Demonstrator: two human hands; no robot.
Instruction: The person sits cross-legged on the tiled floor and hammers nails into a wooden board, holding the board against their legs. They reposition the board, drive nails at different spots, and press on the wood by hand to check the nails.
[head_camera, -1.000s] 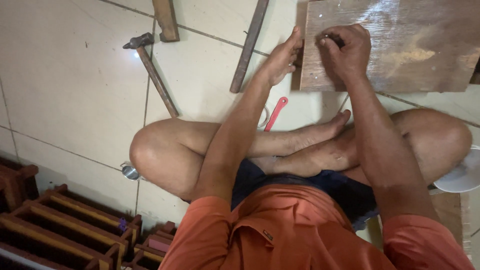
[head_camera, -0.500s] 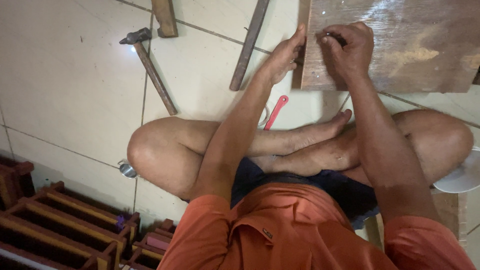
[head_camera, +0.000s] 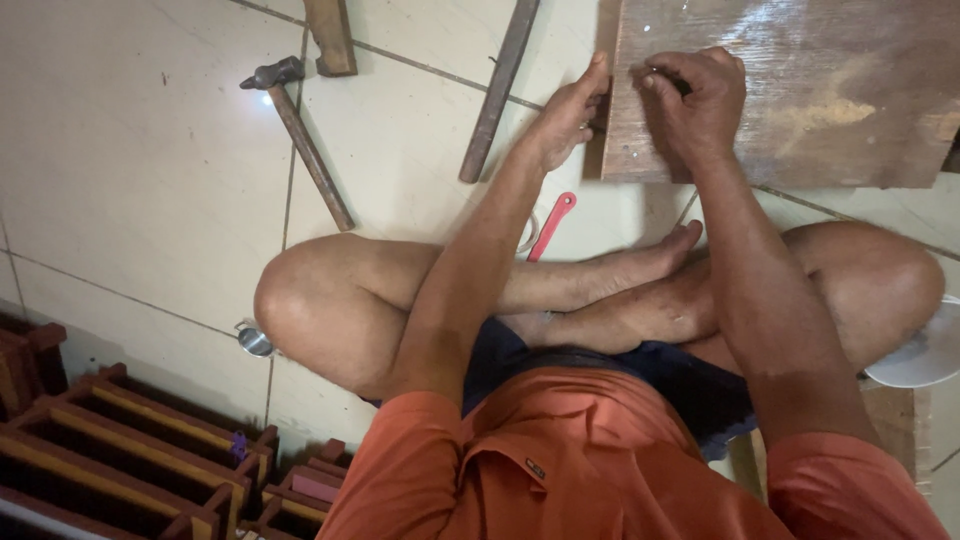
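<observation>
Rough wooden board (head_camera: 800, 100), glossy tiles (head_camera: 140, 150)
</observation>
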